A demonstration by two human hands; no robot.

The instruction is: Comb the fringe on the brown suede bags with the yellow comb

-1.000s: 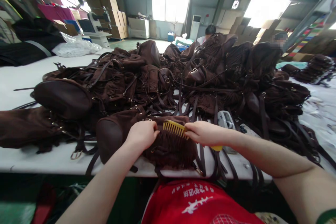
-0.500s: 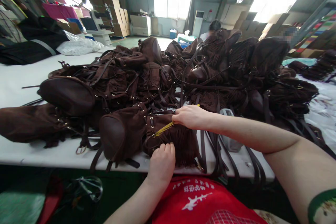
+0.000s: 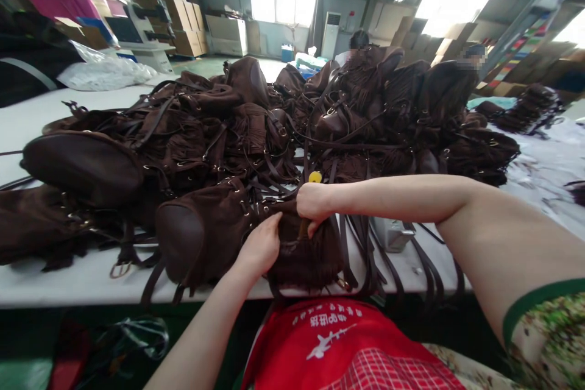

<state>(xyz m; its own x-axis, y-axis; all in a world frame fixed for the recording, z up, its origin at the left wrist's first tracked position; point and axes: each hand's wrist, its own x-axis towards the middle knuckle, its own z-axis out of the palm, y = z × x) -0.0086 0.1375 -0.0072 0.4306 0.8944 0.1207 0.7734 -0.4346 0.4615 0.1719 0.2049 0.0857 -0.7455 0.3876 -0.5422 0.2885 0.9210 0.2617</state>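
A dark brown fringed bag [image 3: 315,265] lies on the white table in front of me. My right hand [image 3: 315,201] is closed around a yellow comb; its rounded end [image 3: 315,177] shows above the fist, and a bit of it shows below the fingers, over the fringe. At the bag's left side, my left hand [image 3: 261,248] grips the bag, with part of its fingers out of sight. Just left of that hand lies another brown bag [image 3: 212,225] with a smooth oval base.
A heap of brown bags [image 3: 192,128] with straps and buckles covers much of the white table [image 3: 91,289]. A clear plastic container [image 3: 393,234] stands beyond my right forearm. Two people are partly visible behind the heap. Cartons [image 3: 192,27] are stacked further back.
My right hand has turned and come down slightly, bringing the comb from a slant to nearly upright. My left hand has shifted up along the bag. The view has swung right.
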